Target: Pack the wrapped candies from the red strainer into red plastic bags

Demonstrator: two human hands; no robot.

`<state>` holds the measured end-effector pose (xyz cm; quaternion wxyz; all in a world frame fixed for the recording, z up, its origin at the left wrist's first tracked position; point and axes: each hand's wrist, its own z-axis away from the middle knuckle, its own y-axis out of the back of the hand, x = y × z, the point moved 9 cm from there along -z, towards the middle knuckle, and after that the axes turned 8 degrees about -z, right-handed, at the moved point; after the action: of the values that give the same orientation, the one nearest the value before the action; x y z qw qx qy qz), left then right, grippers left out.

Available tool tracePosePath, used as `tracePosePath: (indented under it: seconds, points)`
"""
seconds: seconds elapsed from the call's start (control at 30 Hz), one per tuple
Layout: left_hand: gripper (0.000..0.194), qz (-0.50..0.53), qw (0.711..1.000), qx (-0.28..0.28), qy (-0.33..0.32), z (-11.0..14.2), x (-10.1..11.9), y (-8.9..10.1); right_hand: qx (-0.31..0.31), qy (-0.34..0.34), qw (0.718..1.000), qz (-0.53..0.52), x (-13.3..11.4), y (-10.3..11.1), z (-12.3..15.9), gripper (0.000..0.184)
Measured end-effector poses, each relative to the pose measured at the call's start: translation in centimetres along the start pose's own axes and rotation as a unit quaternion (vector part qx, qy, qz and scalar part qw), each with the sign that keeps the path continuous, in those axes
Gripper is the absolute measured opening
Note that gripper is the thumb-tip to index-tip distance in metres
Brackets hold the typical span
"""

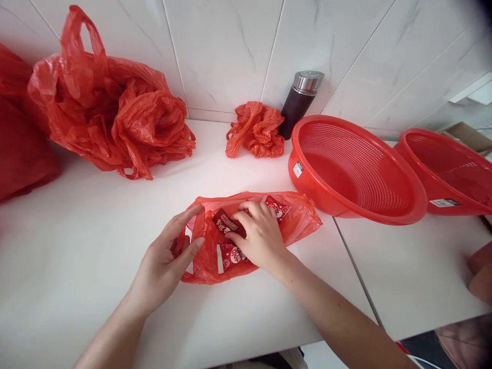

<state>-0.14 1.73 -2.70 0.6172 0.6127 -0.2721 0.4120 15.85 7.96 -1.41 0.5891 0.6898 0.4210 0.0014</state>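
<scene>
On bench (96, 241), grips dark-red sachet (224, 222) inside plastic bag (302, 212) with right hand (259, 233); holds left hand (163, 261) at bag edge with fingers apart.

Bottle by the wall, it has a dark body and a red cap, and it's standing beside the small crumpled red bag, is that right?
Not quite: the cap is silver, not red, as the head view shows. The bottle does have a dark body and stands beside the small crumpled red bag.
</scene>
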Motion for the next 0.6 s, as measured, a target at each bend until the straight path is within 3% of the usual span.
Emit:
tracePosePath:
  seconds: [0.07,0.17,0.33,0.6]
  points:
    - [0.051,-0.002,1.000,0.002,0.003,0.0,-0.1,0.0,0.018,0.018,0.998,-0.063,-0.2,0.6,0.1,0.009]
    - [0.043,-0.011,1.000,0.008,-0.001,0.0,-0.2,0.2,0.035,0.061,0.986,-0.154,-0.7,2.0,0.3,0.018]
    - [0.028,-0.011,1.000,0.004,-0.009,-0.2,-0.4,0.2,0.104,0.121,0.972,-0.174,-1.7,4.4,1.0,0.023]
    - [0.028,0.026,0.996,-0.090,-0.006,-0.5,-0.3,-1.4,0.063,0.151,0.962,-0.220,-3.5,3.2,1.7,0.029]
